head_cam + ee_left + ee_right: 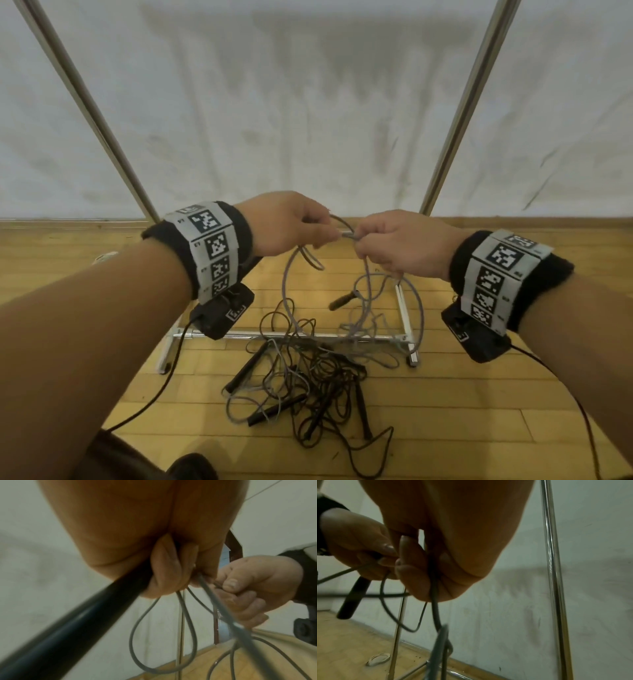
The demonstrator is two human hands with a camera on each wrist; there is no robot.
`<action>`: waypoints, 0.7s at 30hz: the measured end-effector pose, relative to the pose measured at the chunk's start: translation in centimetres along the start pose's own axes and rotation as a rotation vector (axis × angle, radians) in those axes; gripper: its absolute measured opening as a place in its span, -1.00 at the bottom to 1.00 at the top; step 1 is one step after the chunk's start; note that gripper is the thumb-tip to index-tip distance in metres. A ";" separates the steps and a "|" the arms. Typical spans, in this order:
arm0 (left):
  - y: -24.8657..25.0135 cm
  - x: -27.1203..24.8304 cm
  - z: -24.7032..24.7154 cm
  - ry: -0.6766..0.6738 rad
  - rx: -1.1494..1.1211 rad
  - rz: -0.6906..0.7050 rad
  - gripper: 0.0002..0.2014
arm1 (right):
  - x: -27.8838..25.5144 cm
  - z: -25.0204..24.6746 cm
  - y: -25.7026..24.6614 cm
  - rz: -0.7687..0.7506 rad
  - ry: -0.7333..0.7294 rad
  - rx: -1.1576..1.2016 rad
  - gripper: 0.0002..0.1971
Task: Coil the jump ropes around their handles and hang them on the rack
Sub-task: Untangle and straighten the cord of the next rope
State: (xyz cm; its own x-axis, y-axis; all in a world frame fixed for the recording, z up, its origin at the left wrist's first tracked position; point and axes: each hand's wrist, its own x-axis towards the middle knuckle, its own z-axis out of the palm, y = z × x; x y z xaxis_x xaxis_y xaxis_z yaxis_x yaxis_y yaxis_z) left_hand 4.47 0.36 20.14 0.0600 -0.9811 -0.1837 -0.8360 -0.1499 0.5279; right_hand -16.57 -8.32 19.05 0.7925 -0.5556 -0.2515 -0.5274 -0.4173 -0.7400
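Observation:
My left hand [308,229] grips a black handle [68,622] of the grey jump rope [291,291] and pinches a strand of that rope. My right hand [380,246] meets it fingertip to fingertip, with its fingers [412,574] curled round the grey rope [435,608]. Loops of the rope [137,628] hang below both hands. Lower down, another dark handle [344,299] shows near the rack's base. Several more ropes with black handles lie tangled in a pile [308,383] on the wooden floor.
The rack's two chrome uprights [85,102] [469,102] rise on either side of my hands, and its base bar [239,334] runs across the floor behind the pile. A white sheet covers the wall behind. A small white ring [378,658] lies on the floor.

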 end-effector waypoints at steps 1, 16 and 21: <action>-0.3 0.1 -0.5 0.071 0.037 0.000 -0.67 | 0.1 0.0 0.4 -0.008 0.008 0.008 -0.85; -12.1 -2.1 -6.1 0.467 0.406 -0.595 -0.57 | 0.5 0.0 8.9 0.228 -0.175 -0.606 -0.74; -11.9 -1.4 -4.5 0.360 0.276 -0.617 -0.45 | 1.3 0.8 5.1 0.118 -0.153 -0.592 -0.76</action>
State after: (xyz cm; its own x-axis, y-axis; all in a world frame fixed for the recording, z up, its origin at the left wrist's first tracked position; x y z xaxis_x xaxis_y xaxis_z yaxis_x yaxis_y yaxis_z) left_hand 16.79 2.92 17.89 0.6949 -0.7155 -0.0716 -0.6962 -0.6943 0.1823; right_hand -17.98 -10.59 14.39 0.7305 -0.5308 -0.4297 -0.6594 -0.7120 -0.2414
